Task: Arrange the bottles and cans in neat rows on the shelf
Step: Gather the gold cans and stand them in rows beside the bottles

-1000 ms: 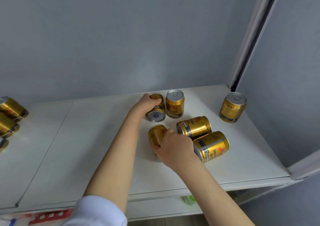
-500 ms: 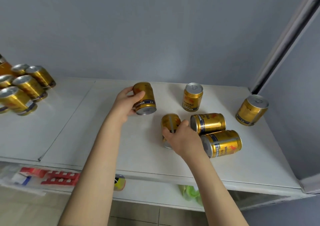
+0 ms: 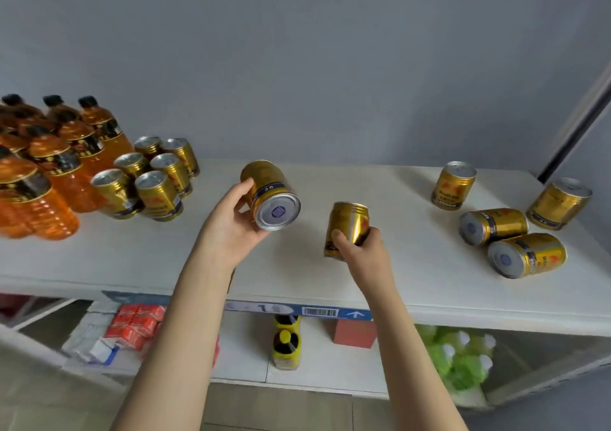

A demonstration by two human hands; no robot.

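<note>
Now both cans are away from the loose group. Your left hand grips one gold can, tilted with its base toward you. Your right hand grips a second can, held nearly upright; half a second ago it lay on the shelf beside the fallen cans. Both have moved left, toward the standing can rows next to the orange bottles. The carry appears under way: set each can upright against those rows. Four cans remain at the right, two standing and two lying.
</note>
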